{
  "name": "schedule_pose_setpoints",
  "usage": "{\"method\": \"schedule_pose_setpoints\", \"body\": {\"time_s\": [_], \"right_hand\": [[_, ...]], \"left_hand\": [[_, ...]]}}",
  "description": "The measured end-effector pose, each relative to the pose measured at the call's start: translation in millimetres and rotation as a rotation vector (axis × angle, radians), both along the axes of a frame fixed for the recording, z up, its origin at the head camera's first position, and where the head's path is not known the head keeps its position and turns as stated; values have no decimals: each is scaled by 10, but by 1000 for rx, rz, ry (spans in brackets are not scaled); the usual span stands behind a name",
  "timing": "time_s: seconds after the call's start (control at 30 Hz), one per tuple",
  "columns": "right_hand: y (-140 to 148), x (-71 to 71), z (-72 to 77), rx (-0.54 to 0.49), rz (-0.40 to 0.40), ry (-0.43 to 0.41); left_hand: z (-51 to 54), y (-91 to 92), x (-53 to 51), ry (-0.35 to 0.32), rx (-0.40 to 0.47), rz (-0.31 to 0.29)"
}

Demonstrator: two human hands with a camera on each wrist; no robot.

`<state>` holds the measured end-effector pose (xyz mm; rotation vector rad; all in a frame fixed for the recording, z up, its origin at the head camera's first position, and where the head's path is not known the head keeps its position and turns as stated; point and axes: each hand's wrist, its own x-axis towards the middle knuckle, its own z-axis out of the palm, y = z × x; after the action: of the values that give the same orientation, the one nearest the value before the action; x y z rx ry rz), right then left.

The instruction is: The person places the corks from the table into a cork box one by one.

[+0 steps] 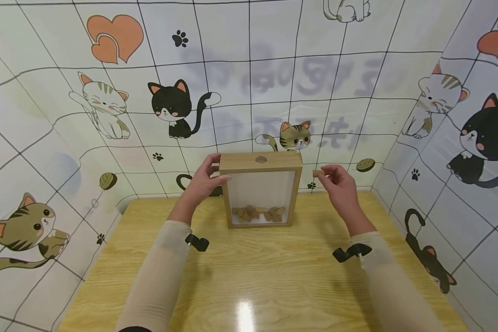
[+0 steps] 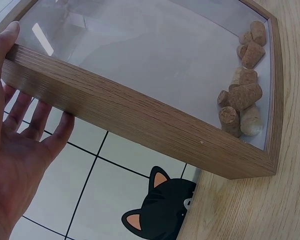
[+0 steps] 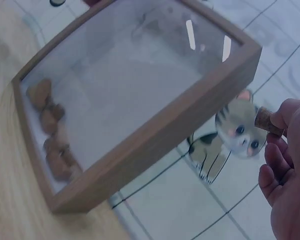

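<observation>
A shallow wooden box frame (image 1: 259, 168) with a clear front stands upright on the table, a round hole (image 1: 261, 159) in its top. Several corks (image 2: 244, 95) lie in a loose row along the bottom inside it. My left hand (image 1: 204, 180) grips the frame's upper left side, thumb (image 2: 8, 35) at the front edge and fingers against the side. To the right of the frame, at about the height of its top and apart from it, my right hand (image 1: 341, 186) pinches a single cork (image 3: 264, 121) between thumb and fingers.
The light wood table (image 1: 240, 267) runs back to a wall covering (image 1: 249, 83) printed with cartoon cats and grid lines. This covering also encloses the left and right sides. Black straps (image 1: 352, 251) with small mounts sit on both wrists.
</observation>
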<state>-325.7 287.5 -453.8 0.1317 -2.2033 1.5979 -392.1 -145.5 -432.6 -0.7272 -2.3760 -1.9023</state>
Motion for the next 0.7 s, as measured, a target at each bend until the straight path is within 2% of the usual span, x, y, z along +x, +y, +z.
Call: {"method": "schedule_pose_setpoints", "body": {"time_s": [0.27,0.57,0.7], "right_hand": [[-139,4,364,8,49,83],[-311,-56,665,2,91,134],[-456,-67,800,48,134,147]], "left_hand": [[-5,-13,-14,-3,5,-7],[5,-14,-8,-4,-2,3],[-6,-6,-14,-7,6,-3]]}}
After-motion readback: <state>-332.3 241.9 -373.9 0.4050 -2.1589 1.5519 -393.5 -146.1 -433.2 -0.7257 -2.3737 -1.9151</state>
